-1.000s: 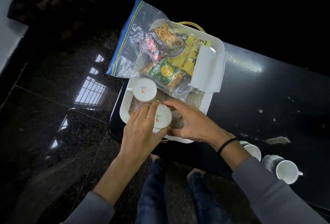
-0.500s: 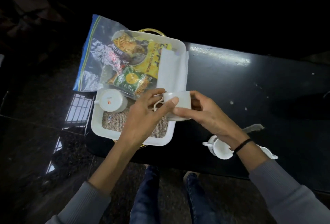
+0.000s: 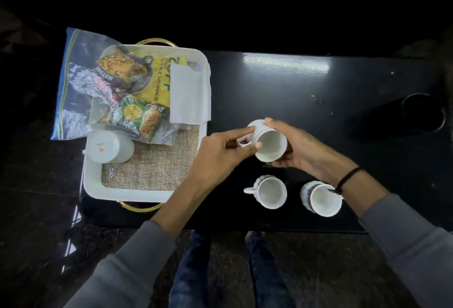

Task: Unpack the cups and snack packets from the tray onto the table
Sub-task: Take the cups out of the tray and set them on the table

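Observation:
Both hands hold a white cup (image 3: 269, 144) tilted above the black table (image 3: 318, 116), just right of the white tray (image 3: 93, 185). My right hand (image 3: 296, 147) wraps the cup's body. My left hand (image 3: 220, 150) pinches it at the handle. One upside-down white cup (image 3: 109, 147) stands in the tray's near left corner on a woven mat (image 3: 157, 172). A clear zip bag (image 3: 81, 82) with several snack packets (image 3: 137, 79) lies across the tray's far half, overhanging its left side. Two upright white cups (image 3: 270, 192) (image 3: 322, 198) stand on the table near its front edge.
A folded white napkin (image 3: 190, 94) lies against the tray's right wall. The tray has gold handles (image 3: 139, 207) at its near and far ends. A dark round object (image 3: 422, 111) sits at the table's right end. My knees are below the table's front edge.
The cup came off the tray's mat, travelled right over the tray wall and turned from upside down to mouth toward me. Both hands moved with it.

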A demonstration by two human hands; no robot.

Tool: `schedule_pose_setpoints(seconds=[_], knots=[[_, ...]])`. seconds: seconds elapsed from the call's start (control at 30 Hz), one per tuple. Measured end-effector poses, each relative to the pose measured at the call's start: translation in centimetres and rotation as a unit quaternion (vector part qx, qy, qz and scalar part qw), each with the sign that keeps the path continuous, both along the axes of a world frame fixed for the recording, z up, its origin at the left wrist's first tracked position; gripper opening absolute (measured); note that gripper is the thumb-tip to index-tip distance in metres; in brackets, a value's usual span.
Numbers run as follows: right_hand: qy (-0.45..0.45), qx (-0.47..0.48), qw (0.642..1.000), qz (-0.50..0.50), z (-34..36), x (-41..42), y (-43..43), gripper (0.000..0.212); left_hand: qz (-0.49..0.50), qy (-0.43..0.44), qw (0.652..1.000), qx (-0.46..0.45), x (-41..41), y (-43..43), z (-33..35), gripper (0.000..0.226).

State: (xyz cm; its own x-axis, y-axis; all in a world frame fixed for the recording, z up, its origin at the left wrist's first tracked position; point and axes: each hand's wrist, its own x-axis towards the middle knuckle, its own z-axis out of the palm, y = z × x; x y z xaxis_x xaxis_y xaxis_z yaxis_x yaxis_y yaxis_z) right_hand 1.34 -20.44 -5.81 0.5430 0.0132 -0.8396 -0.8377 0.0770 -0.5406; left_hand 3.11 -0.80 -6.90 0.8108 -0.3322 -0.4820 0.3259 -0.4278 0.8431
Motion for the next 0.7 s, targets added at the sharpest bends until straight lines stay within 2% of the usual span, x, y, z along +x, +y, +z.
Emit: schedule_pose_setpoints(seconds=[0.1, 0.27, 0.37, 0.7], knots=[[0.013, -0.036, 0.999, 0.004, -0.7, 0.1, 0.0, 0.045, 0.000, 0.003, 1.000, 0.019, -0.1, -1.2, -0.5, 0.039], [0.026, -0.088, 0.995, 0.050, -1.7, 0.3, -0.7, 0.068, 0.022, 0.025, 0.999, 0.011, 0.1, -1.9, -1.1, 0.028], [0.033, -0.093, 0.994, 0.045, -1.9, 0.2, -1.2, 0.066, 0.043, 0.050, 0.998, -0.009, 0.4, -2.1, -1.6, 0.027], [0.010, -0.128, 0.991, 0.029, -3.6, -0.2, -1.3, 0.062, 0.053, 0.056, 0.997, -0.013, 0.3, -2.5, -3.0, 0.027]])
